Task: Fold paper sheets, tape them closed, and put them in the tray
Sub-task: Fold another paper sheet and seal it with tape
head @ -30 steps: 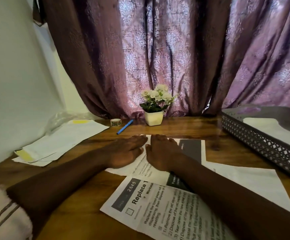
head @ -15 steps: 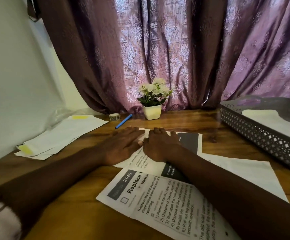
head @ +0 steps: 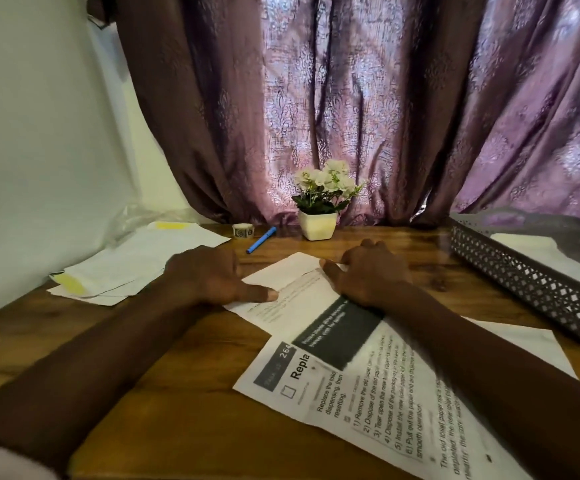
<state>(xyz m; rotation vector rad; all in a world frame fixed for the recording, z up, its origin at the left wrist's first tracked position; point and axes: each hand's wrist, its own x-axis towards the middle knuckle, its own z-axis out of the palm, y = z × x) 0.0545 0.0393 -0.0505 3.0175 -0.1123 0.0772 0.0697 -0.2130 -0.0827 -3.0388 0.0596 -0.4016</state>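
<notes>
Purple patterned curtains (head: 368, 109) hang behind a brown wooden worktop (head: 164, 393). At its middle lies the folded white paper sheet with a dark printed band (head: 295, 296), overlapping a flat printed instruction sheet (head: 368, 403).

The left hand (head: 209, 275) lies palm down with its thumb tip on the sheet. The right hand (head: 371, 271) presses palm down on the sheet's right part. Neither has a grip on anything.

The step looks like flattening the crease. Taping comes next, so one hand should pin the flap while the other fetches the small tape roll (head: 242, 231) near the blue pen (head: 261, 239).

The sheet lies askew, one corner aimed at the white pot of flowers (head: 318, 225). Its long axis seems to run from far left to near right, though the forearm hides that end.

The grey perforated metal tray (head: 523, 285) waits at the right.
</notes>
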